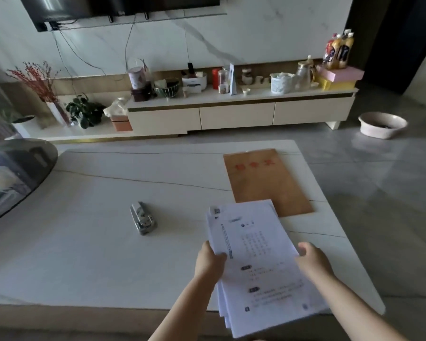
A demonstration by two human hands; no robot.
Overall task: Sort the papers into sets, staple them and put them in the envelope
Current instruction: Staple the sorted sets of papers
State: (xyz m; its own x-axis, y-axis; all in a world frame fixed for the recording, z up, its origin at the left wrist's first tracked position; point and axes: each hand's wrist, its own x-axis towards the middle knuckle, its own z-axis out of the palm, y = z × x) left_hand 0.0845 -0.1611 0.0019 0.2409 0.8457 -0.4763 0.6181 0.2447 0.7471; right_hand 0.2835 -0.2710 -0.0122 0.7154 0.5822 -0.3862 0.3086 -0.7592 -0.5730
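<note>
A loose stack of several printed white papers (256, 254) is held over the near right part of the white table (96, 242). My left hand (210, 260) grips its left edge, thumb on top. My right hand (312, 260) grips its right edge. The far end of the stack overlaps the near edge of a brown envelope (268, 180) with red characters, lying flat on the table's right side. A silver stapler (143, 219) rests on the table to the left of the papers, apart from both hands.
A dark round glass tabletop (15, 178) juts in at the left. Beyond the table stands a low TV cabinet (236, 114) crowded with jars, baskets and bottles. A pink basin (383, 125) sits on the grey floor at right.
</note>
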